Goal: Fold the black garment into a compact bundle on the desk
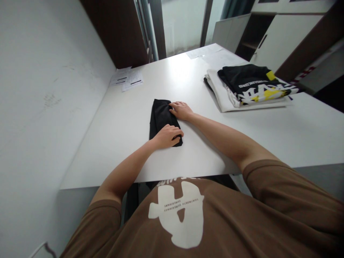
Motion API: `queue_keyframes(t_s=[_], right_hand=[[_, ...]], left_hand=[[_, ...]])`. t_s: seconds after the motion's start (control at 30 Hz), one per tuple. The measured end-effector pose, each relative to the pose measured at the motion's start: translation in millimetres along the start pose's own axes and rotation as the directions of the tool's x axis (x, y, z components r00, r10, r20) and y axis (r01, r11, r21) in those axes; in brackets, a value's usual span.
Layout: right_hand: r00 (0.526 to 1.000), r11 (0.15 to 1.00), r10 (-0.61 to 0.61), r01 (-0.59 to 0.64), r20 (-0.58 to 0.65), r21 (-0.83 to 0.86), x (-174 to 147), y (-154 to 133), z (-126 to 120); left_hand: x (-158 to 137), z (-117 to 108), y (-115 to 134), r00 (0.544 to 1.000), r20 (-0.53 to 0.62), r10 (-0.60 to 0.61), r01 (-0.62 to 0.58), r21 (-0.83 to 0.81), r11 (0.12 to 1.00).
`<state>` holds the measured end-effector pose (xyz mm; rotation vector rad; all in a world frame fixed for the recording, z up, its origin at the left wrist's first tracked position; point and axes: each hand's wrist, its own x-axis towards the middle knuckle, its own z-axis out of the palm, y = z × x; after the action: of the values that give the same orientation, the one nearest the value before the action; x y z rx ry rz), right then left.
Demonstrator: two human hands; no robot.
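Observation:
A folded black garment [160, 114] lies as a narrow strip on the white table in front of me. My left hand [167, 136] rests over its near end, with the fingers curled at the right edge. Farther up that same edge is my right hand [181, 110], its thumb and fingertips closed on the cloth. The fabric under both hands is partly hidden. What kind of garment it is, I cannot tell.
To the right sits a stack of folded clothes [252, 86], black with white and yellow print on top, white below. Paper sheets [133, 79] lie by the wall [48, 82] at the far left. More papers [204, 53] are at the table's [113, 143] far end. Cabinets [287, 39] stand behind.

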<state>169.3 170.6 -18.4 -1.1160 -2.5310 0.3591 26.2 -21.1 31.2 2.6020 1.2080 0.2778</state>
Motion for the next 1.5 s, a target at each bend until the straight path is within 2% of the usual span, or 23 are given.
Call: queue_keyframes(t_s=[1.17, 1.5], right_hand=[[1.000, 1.000, 0.009, -0.009, 0.022, 0.004, 0.9, 0.8, 0.1], [1.000, 1.000, -0.002, 0.002, -0.012, 0.010, 1.0, 1.8, 2.3]], left_hand=[[-1.0, 0.8, -0.6, 1.000, 0.003, -0.002, 0.002, -0.015, 1.000], [-0.9, 1.2, -1.1, 1.000, -0.007, 0.003, -0.003, -0.016, 1.000]])
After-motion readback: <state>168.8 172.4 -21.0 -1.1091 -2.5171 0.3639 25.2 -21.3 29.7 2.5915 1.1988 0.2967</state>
